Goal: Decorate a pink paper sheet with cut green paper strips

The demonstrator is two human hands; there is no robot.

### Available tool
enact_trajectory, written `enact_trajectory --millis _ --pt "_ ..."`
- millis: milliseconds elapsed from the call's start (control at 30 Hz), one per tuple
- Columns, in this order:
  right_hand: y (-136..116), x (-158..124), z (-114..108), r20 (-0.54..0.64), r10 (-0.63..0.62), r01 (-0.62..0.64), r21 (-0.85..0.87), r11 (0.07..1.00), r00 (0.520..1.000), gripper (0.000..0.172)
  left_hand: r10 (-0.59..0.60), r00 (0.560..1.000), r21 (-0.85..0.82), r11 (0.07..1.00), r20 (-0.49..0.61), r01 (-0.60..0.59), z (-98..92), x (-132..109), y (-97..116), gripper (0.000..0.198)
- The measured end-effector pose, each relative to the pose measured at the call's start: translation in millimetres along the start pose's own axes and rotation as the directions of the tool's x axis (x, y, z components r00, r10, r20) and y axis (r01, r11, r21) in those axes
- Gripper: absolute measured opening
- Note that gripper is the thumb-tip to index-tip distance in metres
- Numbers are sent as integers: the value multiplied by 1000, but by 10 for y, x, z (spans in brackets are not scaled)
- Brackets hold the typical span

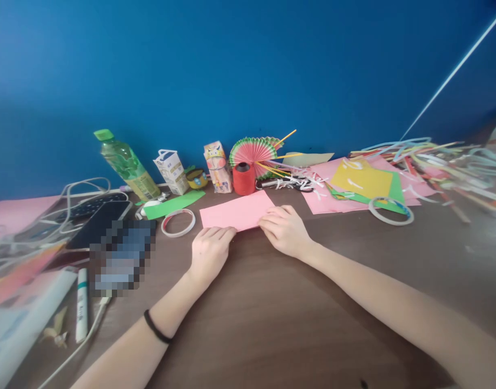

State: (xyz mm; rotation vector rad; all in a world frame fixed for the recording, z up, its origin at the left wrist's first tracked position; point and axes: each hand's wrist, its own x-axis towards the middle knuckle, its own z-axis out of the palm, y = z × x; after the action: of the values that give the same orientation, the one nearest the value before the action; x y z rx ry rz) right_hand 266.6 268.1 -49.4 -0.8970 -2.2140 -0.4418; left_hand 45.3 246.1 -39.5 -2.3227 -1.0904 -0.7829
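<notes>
A pink sheet of paper [235,212] lies on the brown table, its near edge between my two hands. My left hand [210,248] grips the near left corner, fingers curled over the edge. At the near right corner my right hand [283,229] pinches the paper between thumb and fingers. Whether the sheet is folded in layers I cannot tell. Just left of the paper lies a roll of tape [178,234]. A strip of green paper [175,205] is behind that roll.
Along the blue wall stand a green bottle [128,165], a milk carton [172,172], a red cylinder [243,179] and a paper fan [254,151]. Coloured sheets [361,181] and another tape roll [391,220] lie right. A phone [124,254], marker [81,305] and cables are left.
</notes>
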Motion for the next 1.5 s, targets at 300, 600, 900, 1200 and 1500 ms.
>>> enact_trajectory --millis 300,600,900,1200,1500 --pt "84 -7 -12 96 106 -101 -55 993 990 21 -146 989 48 988 -30 147 26 -21 -93 21" --pt "151 -11 -9 55 194 -194 -17 981 979 22 -363 932 -68 930 -12 362 53 -14 -151 21" --pt "291 -66 60 -17 548 -538 167 826 837 24 -452 891 -125 888 -52 443 65 -32 -197 19" --pt "352 -53 84 166 733 -684 536 495 660 20 -350 933 -240 916 -86 321 -13 1 -153 17" --pt "422 -19 113 326 821 -657 750 77 469 23 -348 936 -315 895 -54 315 -44 -4 -116 16"
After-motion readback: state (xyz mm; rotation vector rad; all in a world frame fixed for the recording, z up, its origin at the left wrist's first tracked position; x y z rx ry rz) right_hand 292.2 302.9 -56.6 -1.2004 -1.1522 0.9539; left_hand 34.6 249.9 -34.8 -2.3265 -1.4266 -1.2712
